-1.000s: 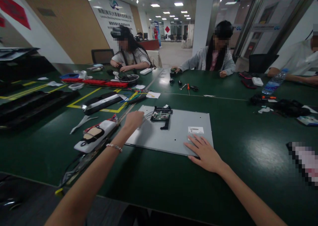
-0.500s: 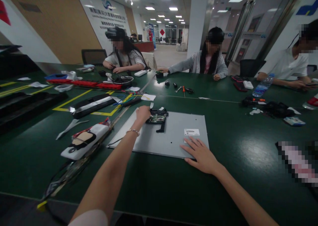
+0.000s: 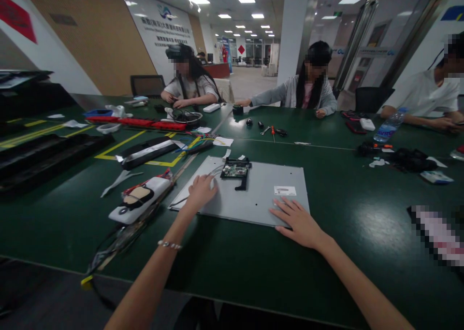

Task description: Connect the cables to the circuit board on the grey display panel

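A flat grey metal panel [image 3: 266,207] lies on the green table before me, with a white label [image 3: 285,190] on its right part. On its upper middle sits a small circuit board [image 3: 234,169] in a black plastic frame. A thin cable [image 3: 214,170] runs from the board's left side toward my left hand [image 3: 201,193]. The fingers of that hand are curled over the cable on the panel's left part, hiding some of it. My right hand [image 3: 300,222] rests flat on the panel's lower right corner, fingers spread, holding nothing.
To the left are a white device [image 3: 143,199] with wires, a black casing [image 3: 150,151] and long black trays [image 3: 47,156]. Across the table lie a screwdriver [image 3: 273,133], a wrench and a water bottle [image 3: 390,125]. Several people sit on the far side.
My left hand has moved from the board's left edge back toward me, down along the cable. The board and cable there now show. My right hand stays on the panel; the view has shifted slightly.
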`<action>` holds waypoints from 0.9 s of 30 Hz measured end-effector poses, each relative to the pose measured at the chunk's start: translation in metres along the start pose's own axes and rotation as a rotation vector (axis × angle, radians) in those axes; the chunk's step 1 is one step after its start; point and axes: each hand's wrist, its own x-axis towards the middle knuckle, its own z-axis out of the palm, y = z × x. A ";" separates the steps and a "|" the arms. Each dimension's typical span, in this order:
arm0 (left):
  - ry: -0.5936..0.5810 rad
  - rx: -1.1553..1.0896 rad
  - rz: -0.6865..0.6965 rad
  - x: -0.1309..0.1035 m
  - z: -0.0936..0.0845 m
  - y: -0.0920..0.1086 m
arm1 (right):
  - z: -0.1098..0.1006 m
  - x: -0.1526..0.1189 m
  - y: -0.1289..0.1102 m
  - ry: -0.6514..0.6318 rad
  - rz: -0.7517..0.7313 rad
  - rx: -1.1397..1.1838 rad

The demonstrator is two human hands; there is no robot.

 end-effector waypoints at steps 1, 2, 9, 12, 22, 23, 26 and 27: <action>-0.026 0.015 -0.012 -0.010 0.002 -0.001 | 0.000 -0.001 0.000 -0.005 -0.002 0.005; -0.046 0.027 -0.027 -0.020 0.003 -0.002 | 0.000 -0.003 0.000 -0.009 -0.002 0.012; -0.053 0.087 0.015 -0.070 0.001 0.015 | -0.003 -0.027 0.003 -0.021 0.027 0.061; -0.035 0.124 0.021 -0.085 0.000 0.031 | -0.002 -0.041 0.006 -0.015 0.047 0.071; 0.016 0.173 0.042 -0.119 0.002 0.074 | 0.005 -0.090 0.022 0.013 0.117 0.081; 0.020 0.171 0.045 -0.122 0.003 0.077 | 0.007 -0.096 0.023 0.022 0.135 0.076; 0.018 0.159 0.054 -0.130 0.005 0.086 | 0.015 -0.117 0.024 0.066 0.196 0.046; 0.014 0.152 0.056 -0.132 0.005 0.089 | 0.018 -0.124 0.024 0.087 0.217 0.032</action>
